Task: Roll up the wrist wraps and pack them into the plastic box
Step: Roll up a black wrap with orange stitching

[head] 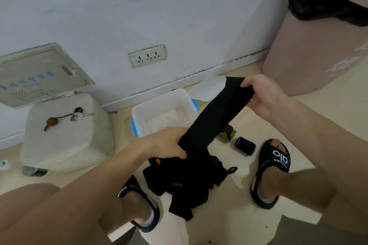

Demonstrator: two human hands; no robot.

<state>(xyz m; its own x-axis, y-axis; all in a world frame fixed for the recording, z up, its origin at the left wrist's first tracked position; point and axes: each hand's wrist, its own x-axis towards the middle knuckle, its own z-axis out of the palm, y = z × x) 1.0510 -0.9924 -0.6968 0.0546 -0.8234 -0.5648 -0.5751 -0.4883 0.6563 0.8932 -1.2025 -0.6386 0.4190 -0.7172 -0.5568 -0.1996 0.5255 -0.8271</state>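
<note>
I hold one long black wrist wrap (pixel 217 113) stretched between my two hands. My right hand (pixel 264 97) is up at about 2 o'clock from the middle of the view, and its fingers (pixel 248 83) are curled round the far end of the wrap. My left hand (pixel 169 143) is lower, at about 8 o'clock from my right hand, and it grips the near end tight, thumb underneath.

The wrap runs in a straight slanted line, from 2 o'clock down to 8 o'clock. That line matters most for what I think comes next. To roll it, I think one end has to turn over and over toward the other end, along that slant. The tail of the wrap hangs down past my left hand into a black pile (pixel 189 187) on the floor (pixel 235 189) between my feet.

The plastic box (pixel 165 113) sits open on the floor, just behind the wrap, at about 12 o'clock from my left hand. My left hand is the nearer one to it. The box looks like it has no wraps in it yet.

One rolled wrap (pixel 245 146) lies on the floor at about 6 o'clock from my right hand, beside my sandal (pixel 272 171). It is not in the box.
</note>
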